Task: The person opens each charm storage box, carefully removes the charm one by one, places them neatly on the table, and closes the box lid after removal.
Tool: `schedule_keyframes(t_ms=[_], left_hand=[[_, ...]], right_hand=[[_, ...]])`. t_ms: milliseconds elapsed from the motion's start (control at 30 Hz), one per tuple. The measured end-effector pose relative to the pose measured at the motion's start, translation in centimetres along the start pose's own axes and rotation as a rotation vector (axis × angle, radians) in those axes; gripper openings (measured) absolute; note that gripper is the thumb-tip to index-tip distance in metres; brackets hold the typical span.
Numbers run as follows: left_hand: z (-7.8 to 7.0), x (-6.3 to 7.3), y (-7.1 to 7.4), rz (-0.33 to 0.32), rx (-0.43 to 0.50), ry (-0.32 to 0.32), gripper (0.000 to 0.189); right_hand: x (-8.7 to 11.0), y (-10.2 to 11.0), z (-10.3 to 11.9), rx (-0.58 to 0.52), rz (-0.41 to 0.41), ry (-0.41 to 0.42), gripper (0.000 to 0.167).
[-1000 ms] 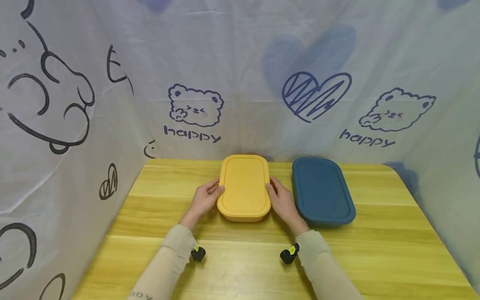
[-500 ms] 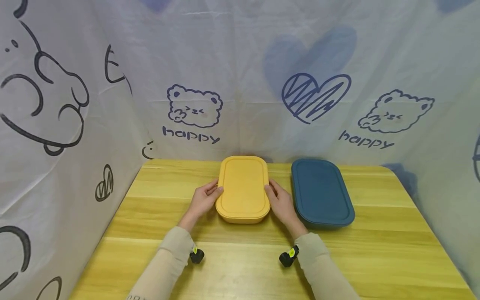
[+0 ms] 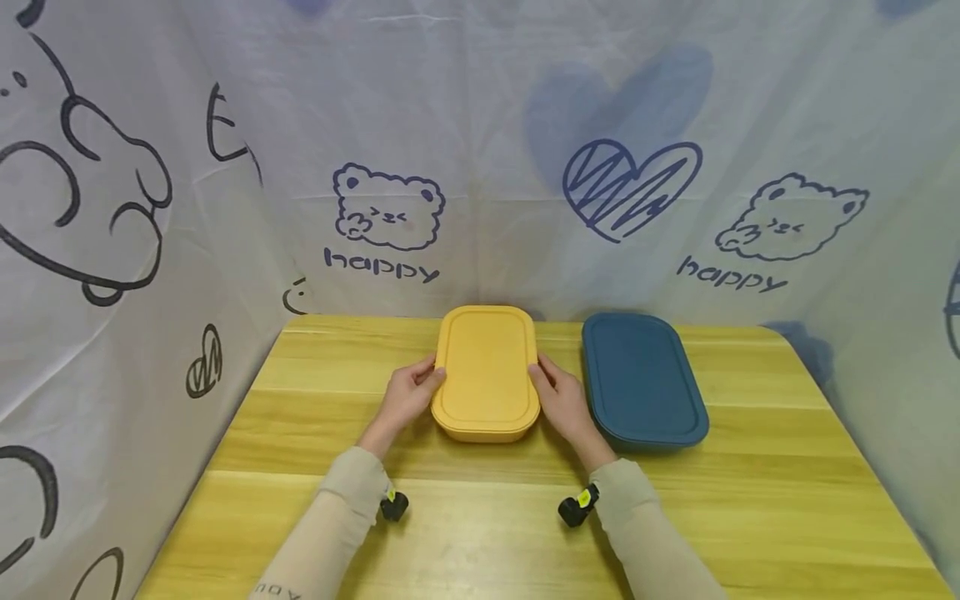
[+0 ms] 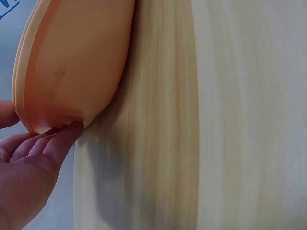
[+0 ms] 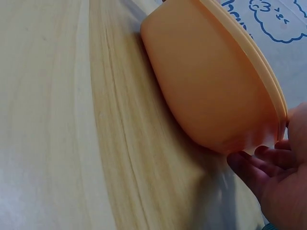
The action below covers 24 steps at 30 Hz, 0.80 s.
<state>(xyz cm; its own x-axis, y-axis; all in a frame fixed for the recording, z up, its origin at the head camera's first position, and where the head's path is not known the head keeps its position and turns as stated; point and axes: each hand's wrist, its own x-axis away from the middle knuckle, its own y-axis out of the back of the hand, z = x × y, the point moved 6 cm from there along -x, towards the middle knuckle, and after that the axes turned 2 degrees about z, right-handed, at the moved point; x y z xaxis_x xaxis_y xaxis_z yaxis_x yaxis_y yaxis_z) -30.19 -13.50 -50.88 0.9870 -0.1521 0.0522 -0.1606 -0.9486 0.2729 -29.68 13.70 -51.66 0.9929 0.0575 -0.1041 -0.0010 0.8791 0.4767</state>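
A yellow lidded food container [image 3: 486,371] sits on the wooden table, its lid on. My left hand [image 3: 408,396] grips its left side, thumb at the lid's edge and fingers against the side wall, as the left wrist view shows on the container wall [image 4: 81,57]. On the opposite side, my right hand [image 3: 562,400] holds it the same way, with the fingertips [image 5: 237,158] low on the wall. Just right of my right hand stands a blue lidded food container [image 3: 645,379], apart from the yellow one.
The wooden table [image 3: 480,533] ends at a white printed cloth [image 3: 495,250] behind the containers. Cloth also hangs along the left and right sides. Small black cameras are strapped at both wrists.
The view shifts slightly. Both hands keep the same hold on the yellow container, which stays in place beside the blue one.
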Motion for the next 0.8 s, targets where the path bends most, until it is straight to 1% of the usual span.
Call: schedule_keyframes(t_ms=[133,167,267,367,400,500,667,800], left_hand=[[-0.3,-0.2,-0.1,0.004,-0.011,-0.029,0.052],[-0.8,0.0,-0.1,0.007,-0.016,-0.031,0.051],[-1.3,0.1,-0.1,0.0,-0.041,-0.04,0.051],[-1.7,0.3,-0.1,0.005,-0.079,-0.024,0.052],[-1.3,0.1,-0.1,-0.001,-0.09,-0.018,0.053],[-1.7,0.4,0.0,-0.007,-0.123,-0.004,0.053],[-2.3,0.5,0.2,-0.05,-0.171,0.005,0.051],[-2.7,0.5,0.4,-0.08,-0.212,0.012,0.048]], right_hand=[[0.0,0.1,0.5,0.005,-0.002,0.002,0.055],[0.0,0.1,0.7,0.004,-0.002,0.007,0.054],[0.1,0.2,1.2,0.004,0.008,0.007,0.054],[0.1,0.3,1.4,0.015,0.007,0.006,0.054],[0.2,0.3,1.4,0.019,0.007,0.003,0.055],[0.2,0.3,1.5,0.038,-0.008,0.011,0.054],[0.2,0.4,2.0,0.055,-0.026,0.018,0.052],[0.3,0.6,2.6,0.039,-0.028,0.015,0.051]])
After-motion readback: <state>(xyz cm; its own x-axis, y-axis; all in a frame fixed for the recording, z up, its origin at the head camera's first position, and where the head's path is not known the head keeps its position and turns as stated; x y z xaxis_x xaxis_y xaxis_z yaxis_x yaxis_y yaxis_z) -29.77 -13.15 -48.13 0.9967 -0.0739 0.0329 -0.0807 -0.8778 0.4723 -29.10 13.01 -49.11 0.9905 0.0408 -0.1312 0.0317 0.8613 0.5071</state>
